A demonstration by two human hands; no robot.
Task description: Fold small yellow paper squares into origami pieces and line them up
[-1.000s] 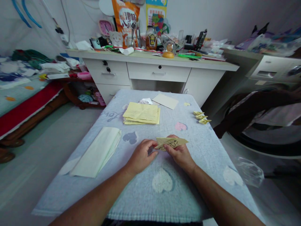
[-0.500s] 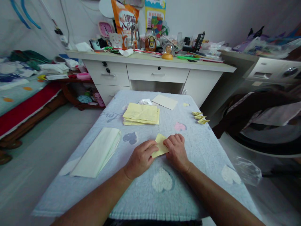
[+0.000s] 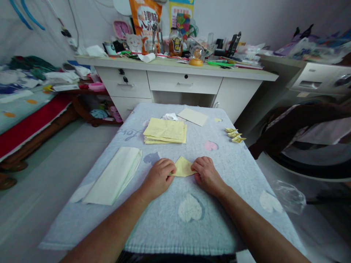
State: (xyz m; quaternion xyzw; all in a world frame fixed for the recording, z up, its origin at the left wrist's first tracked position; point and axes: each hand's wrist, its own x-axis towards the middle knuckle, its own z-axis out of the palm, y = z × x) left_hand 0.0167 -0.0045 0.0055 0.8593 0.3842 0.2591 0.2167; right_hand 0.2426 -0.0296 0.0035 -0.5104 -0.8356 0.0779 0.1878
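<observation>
A small piece of folded yellow paper (image 3: 183, 167) is stretched between my hands, low over the cloth-covered table (image 3: 219, 226), with a peak pointing away from me. My left hand (image 3: 160, 176) pinches its left corner. The right corner is pinched by my right hand (image 3: 207, 174); both thumbs are partly hidden. Beyond my hands lies a stack of yellow paper sheets (image 3: 164, 130). Several small folded yellow paper pieces (image 3: 234, 135) with pointed ends sit in a group near the table's right edge.
A folded pale green paper (image 3: 113, 175) lies left of my hands. At the table's far side are a crumpled white tissue (image 3: 170, 117) and a cream card (image 3: 193, 117). Behind stands a cluttered white desk (image 3: 185, 83); a washing machine (image 3: 315, 80) is at the right.
The yellow paper has turned from a tilted rectangle-like shape to one with a peak pointing away. My left hand has moved slightly left, and my hands are farther apart.
</observation>
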